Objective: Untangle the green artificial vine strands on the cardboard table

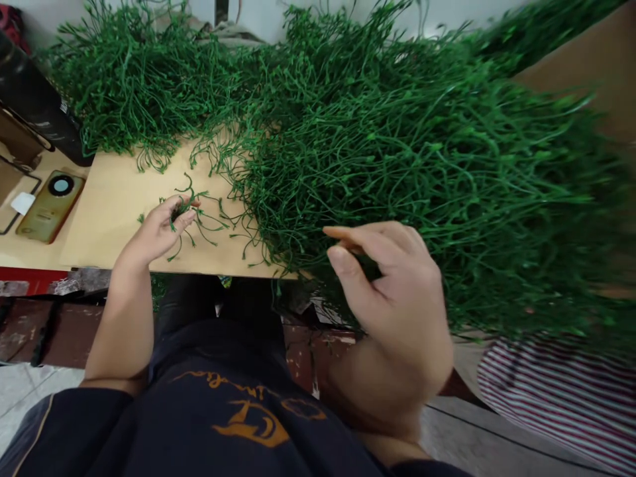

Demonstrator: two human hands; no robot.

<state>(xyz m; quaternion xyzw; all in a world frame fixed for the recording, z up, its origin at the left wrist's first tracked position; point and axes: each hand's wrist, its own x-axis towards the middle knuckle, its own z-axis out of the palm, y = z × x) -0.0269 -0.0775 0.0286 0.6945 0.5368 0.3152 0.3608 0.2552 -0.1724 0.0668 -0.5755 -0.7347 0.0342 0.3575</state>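
Several thin green plastic stems [203, 218] are held in my left hand [166, 225], its fingers curled round them above the tan board [114, 218]. Their forked ends stick out on several sides. My right hand [392, 278] is raised at the near edge of a large heap of green stems [422, 159]. Its thumb and forefinger are bent toward each other with a small gap between the tips, and no stem shows in that gap. The other fingers are partly hidden behind the forefinger.
A phone [50, 207] lies at the left beside a black cylindrical object [37, 93]. Another pile of green stems [144, 79] covers the board's back left. Striped cloth [551, 397] is at the lower right, and a cardboard piece [591, 73] stands at the back right.
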